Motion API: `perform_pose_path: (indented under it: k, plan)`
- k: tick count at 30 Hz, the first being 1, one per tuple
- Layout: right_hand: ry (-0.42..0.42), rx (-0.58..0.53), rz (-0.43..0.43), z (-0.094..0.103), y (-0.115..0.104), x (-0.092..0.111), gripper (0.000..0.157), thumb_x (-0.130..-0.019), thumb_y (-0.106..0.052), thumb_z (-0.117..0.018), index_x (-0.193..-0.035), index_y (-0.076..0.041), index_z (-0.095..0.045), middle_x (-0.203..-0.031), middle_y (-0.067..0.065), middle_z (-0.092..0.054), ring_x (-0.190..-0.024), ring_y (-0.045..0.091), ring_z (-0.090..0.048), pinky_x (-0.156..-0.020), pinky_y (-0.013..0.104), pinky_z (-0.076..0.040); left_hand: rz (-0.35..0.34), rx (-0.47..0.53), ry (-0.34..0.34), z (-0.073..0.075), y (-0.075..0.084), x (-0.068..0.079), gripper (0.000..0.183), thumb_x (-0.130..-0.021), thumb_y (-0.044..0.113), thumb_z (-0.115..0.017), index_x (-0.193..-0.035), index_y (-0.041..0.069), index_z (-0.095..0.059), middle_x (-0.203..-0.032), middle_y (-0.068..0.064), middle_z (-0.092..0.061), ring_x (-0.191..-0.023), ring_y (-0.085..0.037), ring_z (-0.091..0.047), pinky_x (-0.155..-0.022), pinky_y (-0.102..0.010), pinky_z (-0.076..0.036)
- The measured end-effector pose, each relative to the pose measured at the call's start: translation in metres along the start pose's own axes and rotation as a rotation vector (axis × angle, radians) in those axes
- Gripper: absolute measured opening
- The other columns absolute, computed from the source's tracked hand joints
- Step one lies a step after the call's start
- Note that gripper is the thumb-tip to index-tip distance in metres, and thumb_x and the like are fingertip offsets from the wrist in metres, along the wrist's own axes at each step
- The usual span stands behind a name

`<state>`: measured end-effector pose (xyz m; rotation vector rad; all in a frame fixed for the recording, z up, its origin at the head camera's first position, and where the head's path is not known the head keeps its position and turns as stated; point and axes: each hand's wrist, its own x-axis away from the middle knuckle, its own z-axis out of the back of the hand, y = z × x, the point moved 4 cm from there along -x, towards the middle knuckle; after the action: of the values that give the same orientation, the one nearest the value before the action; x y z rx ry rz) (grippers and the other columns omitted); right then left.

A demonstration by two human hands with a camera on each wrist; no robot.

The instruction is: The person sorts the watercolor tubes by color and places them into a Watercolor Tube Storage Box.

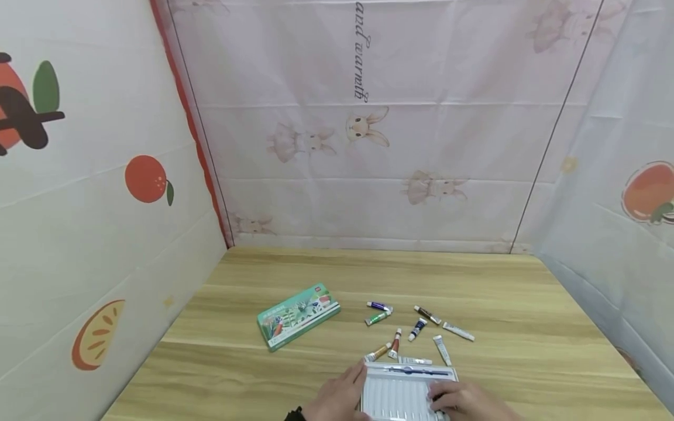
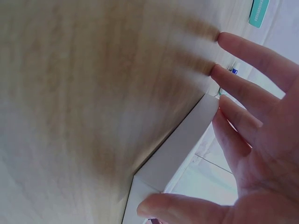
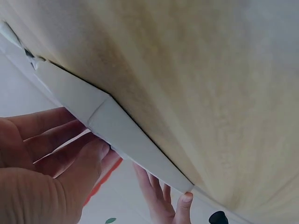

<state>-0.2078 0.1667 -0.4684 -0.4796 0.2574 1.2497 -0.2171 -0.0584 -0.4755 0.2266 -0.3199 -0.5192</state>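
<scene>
Head view: one white ridged tray [image 1: 395, 393], near side of worktop [image 1: 210, 362]; loose paint tubes [image 1: 418, 329] beyond; one green box [image 1: 299, 316], far left. Left hand [image 1: 338, 393] at tray's left edge; right hand [image 1: 460, 399] over its right.
Left wrist view: left hand released, fingers spread, thumb touching tray.
Right wrist view: right hand curled at rim; contents cannot be told.

White tray [image 1: 387, 397], two hands, tubes [image 1: 427, 314] everywhere lol
Left hand [image 1: 341, 393] is on the tray's edge at 9 o'clock, right hand [image 1: 457, 399] at 3, fingers bent. Slim blue thing [image 1: 421, 372] lies inside at 12, loose tubes sprawl beyond from 11 to 1, green box [image 1: 299, 317] sits at 10.
</scene>
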Motion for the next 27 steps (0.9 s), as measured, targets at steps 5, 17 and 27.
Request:
perform_pose_path:
  k: [5, 17, 27]
  plan:
    - [-0.048, 0.009, -0.076, 0.0, 0.003, -0.008, 0.018, -0.068, -0.004, -0.063, -0.083, -0.012, -0.066, -0.092, -0.002, -0.055, -0.084, 0.008, -0.051, -0.069, 0.013, -0.04, 0.004, 0.008, 0.011, 0.006, -0.003, -0.001, 0.081, -0.065, 0.052, -0.055, -0.126, 0.006, -0.03, -0.131, -0.004, -0.023, -0.114, -0.016, -0.029, -0.08, -0.033, -0.037]
    - [0.132, 0.162, -0.336, 0.041, 0.057, -0.023, 0.021, -0.064, 0.003, -0.062, -0.079, -0.011, -0.062, -0.085, -0.001, -0.056, -0.075, 0.013, -0.054, -0.063, 0.025, -0.045, -0.008, -0.01, 0.01, 0.006, -0.007, -0.002, 0.08, -0.066, 0.054, -0.053, -0.126, 0.006, -0.031, -0.132, -0.004, -0.022, -0.113, -0.017, -0.03, -0.079, -0.033, -0.038]
    - [-0.008, 0.15, -0.276, 0.018, 0.088, -0.014, 0.029, -0.061, 0.01, -0.056, -0.07, -0.016, -0.063, -0.08, -0.003, -0.053, -0.071, 0.01, -0.052, -0.059, 0.025, -0.044, -0.051, -0.068, 0.081, -0.006, -0.008, -0.003, 0.076, -0.07, 0.057, -0.047, -0.123, 0.005, -0.036, -0.129, -0.004, -0.028, -0.11, -0.019, -0.035, -0.076, -0.031, -0.04]
